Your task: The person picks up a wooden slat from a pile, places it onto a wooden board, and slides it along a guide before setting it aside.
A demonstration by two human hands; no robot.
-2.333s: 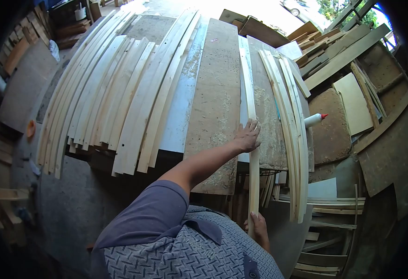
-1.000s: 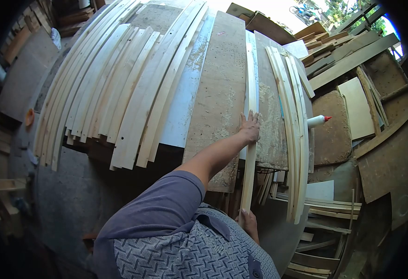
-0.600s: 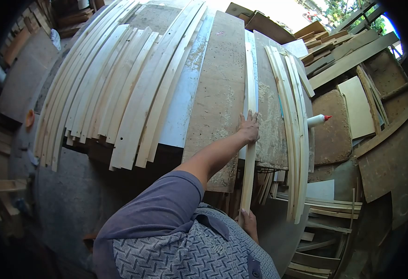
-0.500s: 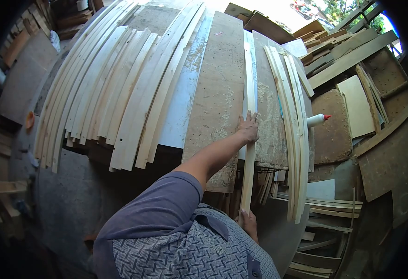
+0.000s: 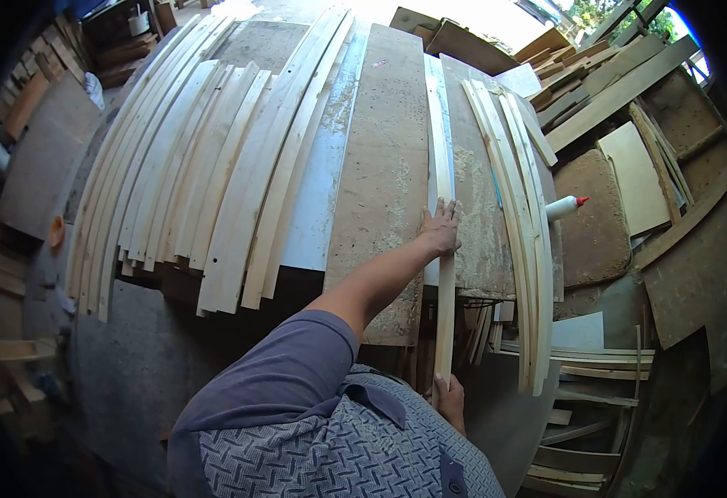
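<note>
The left grip lies over the strip, its fingers spread, not closed around it; the right grip is curled on its near part. Beyond the left grip, the strip runs along the worktop; between both grips it overhangs the edge. Uneven pressing from the left grip could perhaps make it slide sideways. The right grip's lower fingers and the strip's near end are hidden.
</note>
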